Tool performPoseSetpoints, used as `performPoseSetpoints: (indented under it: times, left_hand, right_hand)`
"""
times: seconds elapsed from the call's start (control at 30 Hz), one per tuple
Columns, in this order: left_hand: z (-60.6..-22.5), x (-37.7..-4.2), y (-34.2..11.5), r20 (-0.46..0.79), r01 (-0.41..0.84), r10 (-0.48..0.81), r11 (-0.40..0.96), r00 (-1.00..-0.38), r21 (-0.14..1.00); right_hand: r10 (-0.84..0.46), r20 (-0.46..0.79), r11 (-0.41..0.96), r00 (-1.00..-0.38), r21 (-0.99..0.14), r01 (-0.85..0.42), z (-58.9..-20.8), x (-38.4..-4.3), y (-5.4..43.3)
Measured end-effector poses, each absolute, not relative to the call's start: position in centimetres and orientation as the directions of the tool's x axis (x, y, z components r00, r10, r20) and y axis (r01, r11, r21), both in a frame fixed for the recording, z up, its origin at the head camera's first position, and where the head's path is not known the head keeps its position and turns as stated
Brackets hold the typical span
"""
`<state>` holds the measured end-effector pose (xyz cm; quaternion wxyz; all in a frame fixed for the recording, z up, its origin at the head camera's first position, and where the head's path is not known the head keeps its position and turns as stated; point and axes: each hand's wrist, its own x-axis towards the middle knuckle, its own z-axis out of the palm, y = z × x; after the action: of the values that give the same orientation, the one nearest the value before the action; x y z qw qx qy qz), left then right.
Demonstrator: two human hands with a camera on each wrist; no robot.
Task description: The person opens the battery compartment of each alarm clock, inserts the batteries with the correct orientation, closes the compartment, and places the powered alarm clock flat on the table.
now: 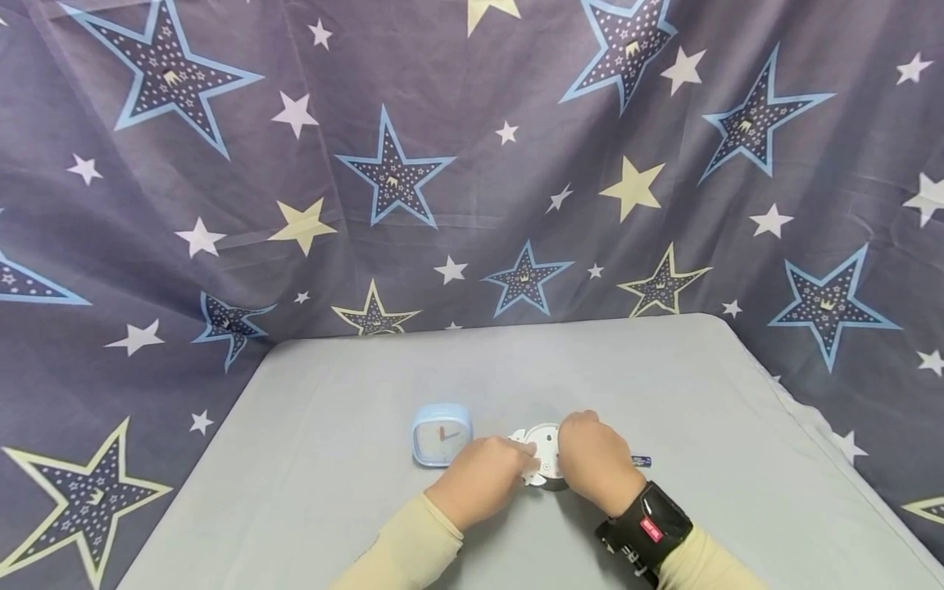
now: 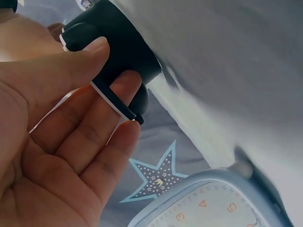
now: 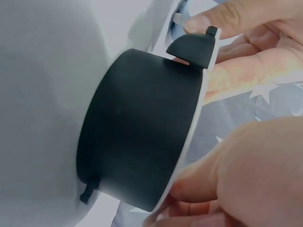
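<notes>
Between the hands is a round, black-sided body with a white face plate [image 1: 546,449]. Small lobes stick out at its edge; its exact kind is unclear. From the left, my left hand [image 1: 487,475] holds a lobe of it, thumb and fingers on either side in the left wrist view. My right hand [image 1: 596,459] pinches the opposite rim; in the right wrist view its fingertips meet the white edge beside the black body [image 3: 137,127]. The head view hides most right fingers. Just left of the left hand stands a light blue alarm clock [image 1: 441,437].
A small dark blue cylinder, battery-like [image 1: 642,461], lies right of the right hand. All this is on a pale cloth-covered table [image 1: 354,393]. Behind it hangs a dark curtain [image 1: 457,205] with a star print. A black band [image 1: 649,524] circles the right wrist.
</notes>
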<state>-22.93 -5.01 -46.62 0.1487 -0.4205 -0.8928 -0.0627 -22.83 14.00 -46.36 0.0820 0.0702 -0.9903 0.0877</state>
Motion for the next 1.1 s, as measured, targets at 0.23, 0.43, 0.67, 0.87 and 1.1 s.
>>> performPoseSetpoints:
  times: [0.23, 0.43, 0.67, 0.87, 1.1]
  left_hand:
    - [-46.4, -23.0, -5.1, 0.315, 0.767, 0.721, 0.640, -0.617, 0.038]
    - [-46.4, -23.0, -5.2, 0.318, 0.765, 0.716, 0.642, -0.621, 0.050]
    - [-46.4, -23.0, -5.2, 0.318, 0.766, 0.716, 0.640, -0.622, 0.058]
    - [-46.2, -22.8, -5.1, 0.302, 0.756, 0.711, 0.652, -0.635, 0.053]
    - [-46.1, -22.8, -5.2, 0.312, 0.760, 0.712, 0.648, -0.629, 0.053]
  right_hand:
    - [-0.135, 0.147, 0.971, -0.980, -0.176, -0.160, -45.9, -23.0, 14.0]
    - [-0.152, 0.156, 0.966, -0.976, -0.184, -0.180, -45.6, -23.0, 14.1]
    - [-0.151, 0.125, 0.965, -0.981, -0.196, -0.173, -45.1, -23.0, 14.4]
    - [-0.152, 0.105, 0.964, -0.983, -0.205, -0.171, -44.5, -23.1, 14.8]
    - [-0.131, 0.127, 0.955, -0.983, -0.252, -0.159, -44.1, -23.9, 15.7]
